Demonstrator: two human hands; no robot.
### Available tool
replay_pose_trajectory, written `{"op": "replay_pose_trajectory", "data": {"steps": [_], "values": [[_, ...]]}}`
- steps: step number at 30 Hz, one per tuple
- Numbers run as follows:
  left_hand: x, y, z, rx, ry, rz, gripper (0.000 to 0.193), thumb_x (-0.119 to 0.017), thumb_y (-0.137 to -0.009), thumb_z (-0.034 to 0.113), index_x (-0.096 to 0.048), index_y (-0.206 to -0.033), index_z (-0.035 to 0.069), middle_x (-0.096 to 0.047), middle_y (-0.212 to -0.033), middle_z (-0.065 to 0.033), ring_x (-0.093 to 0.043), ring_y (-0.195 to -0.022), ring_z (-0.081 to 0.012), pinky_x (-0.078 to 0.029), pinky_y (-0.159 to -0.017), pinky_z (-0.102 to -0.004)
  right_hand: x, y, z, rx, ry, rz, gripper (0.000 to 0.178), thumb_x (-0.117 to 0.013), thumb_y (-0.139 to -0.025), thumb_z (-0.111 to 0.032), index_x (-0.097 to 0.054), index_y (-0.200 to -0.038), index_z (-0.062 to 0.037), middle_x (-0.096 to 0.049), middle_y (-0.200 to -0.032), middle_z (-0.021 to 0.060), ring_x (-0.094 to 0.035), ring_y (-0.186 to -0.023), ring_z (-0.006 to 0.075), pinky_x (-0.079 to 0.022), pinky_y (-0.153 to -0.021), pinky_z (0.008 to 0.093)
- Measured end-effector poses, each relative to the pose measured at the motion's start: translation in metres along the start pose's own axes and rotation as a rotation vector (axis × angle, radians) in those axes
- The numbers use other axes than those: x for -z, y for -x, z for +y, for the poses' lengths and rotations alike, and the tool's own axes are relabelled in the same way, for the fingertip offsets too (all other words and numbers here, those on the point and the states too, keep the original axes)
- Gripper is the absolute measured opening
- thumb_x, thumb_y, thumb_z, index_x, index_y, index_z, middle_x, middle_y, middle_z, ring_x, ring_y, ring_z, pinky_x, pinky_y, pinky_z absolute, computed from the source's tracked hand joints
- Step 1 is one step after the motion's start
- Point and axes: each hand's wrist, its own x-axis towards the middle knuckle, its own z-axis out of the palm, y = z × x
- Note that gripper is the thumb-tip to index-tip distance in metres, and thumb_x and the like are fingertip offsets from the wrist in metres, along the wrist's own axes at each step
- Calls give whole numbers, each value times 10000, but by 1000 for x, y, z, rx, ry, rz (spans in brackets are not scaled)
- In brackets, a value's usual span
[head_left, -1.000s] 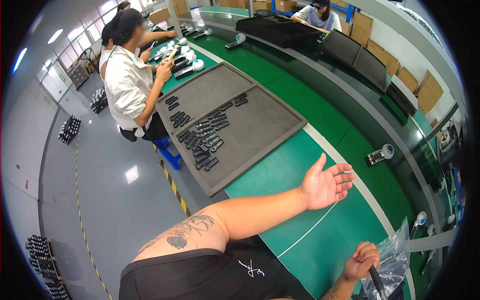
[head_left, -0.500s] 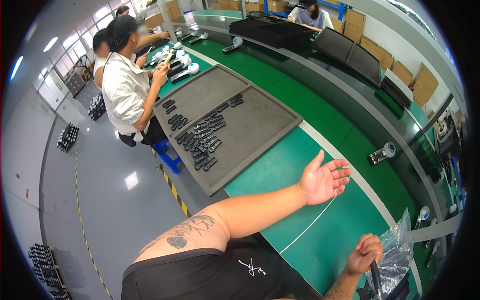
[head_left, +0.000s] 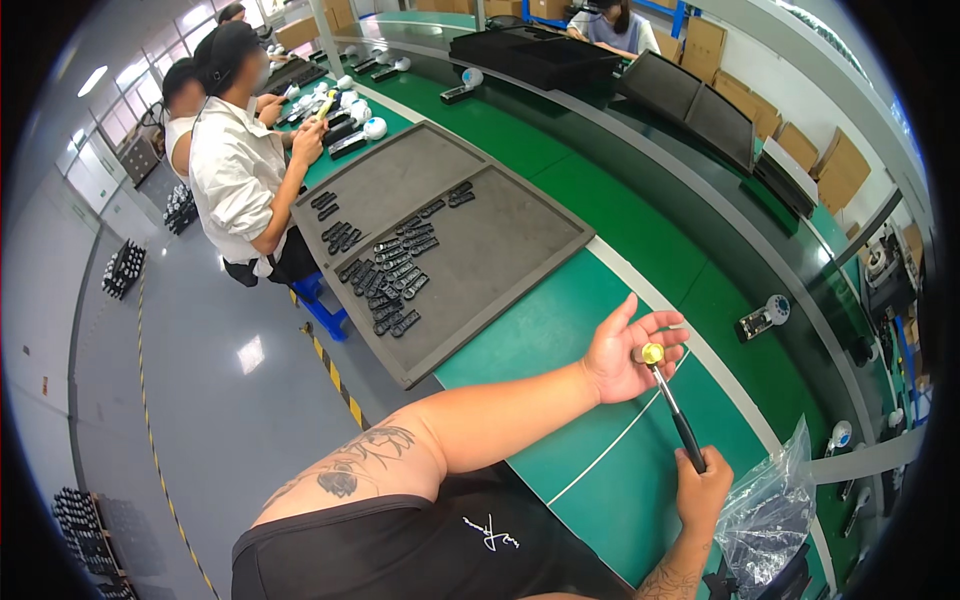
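My left hand (head_left: pixel 612 358) is held out palm up over the green bench, fingers apart and gripping nothing. In my right hand (head_left: pixel 702 482) is the black grip of a small hammer (head_left: pixel 676 405) with a metal shaft and a yellow-faced head. The hammer's head lies over my left palm; whether it touches the skin I cannot tell. Beyond my left hand, a dark grey tray (head_left: pixel 500 310) rests on the bench, with several small black plastic parts (head_left: pixel 398 272) grouped in its left half. A clear plastic bag (head_left: pixel 765 510) sits beside my right hand.
A dark green conveyor belt (head_left: pixel 600 195) curves past the bench, carrying a white-headed device (head_left: pixel 765 317) and others like it. At the left, a co-worker in a white shirt (head_left: pixel 232 180) handles a yellow item. Black panels (head_left: pixel 690 110) stand across the belt.
My right hand has risen from the lower right and swung the hammer's head over my left palm. The left hand stays open; the whole view has shifted slightly.
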Motion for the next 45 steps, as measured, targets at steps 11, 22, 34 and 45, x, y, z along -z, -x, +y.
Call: {"op": "replay_pose_trajectory", "data": {"steps": [11, 22, 34, 45], "values": [[-25, 0, -3, 29, -10, 53, 652, -450, -1081, 645, -657, -1332, 79, -743, -1205, -133, -723, -991, -247, -577, -872, -407, -12, 2, -4, 247, -83, 5, 203, -752, -837, -51, -708, -1027, 4, -691, -843, 91, -570, -701, 213, -484, -686, 330], [-26, 0, -4, 88, -123, 109, 479, -509, -1103, 502, -683, -1230, 74, -736, -1072, -100, -699, -911, -186, -570, -822, -332, -14, 2, -14, 303, -53, -43, 296, -743, -808, -10, -718, -1102, 10, -735, -959, 131, -651, -798, 268, -534, -762, 363], [-37, 8, -44, -166, -1363, 149, 70, -625, -1020, 83, -654, -1081, 63, -615, -886, 7, -524, -768, -71, -458, -702, -233, -17, 10, 4, 367, 111, 39, 279, -773, -805, -39, -725, -1080, -29, -739, -997, 133, -683, -841, 319, -556, -794, 390], [-41, 15, -43, -88, -1331, 220, 226, -718, -940, 13, -673, -1160, 36, -643, -972, -36, -583, -857, -111, -515, -793, -257, -16, -3, 16, 392, 188, 42, 236, -789, -829, -135, -753, -1059, -91, -755, -1018, 68, -675, -875, 303, -542, -859, 378]]}}
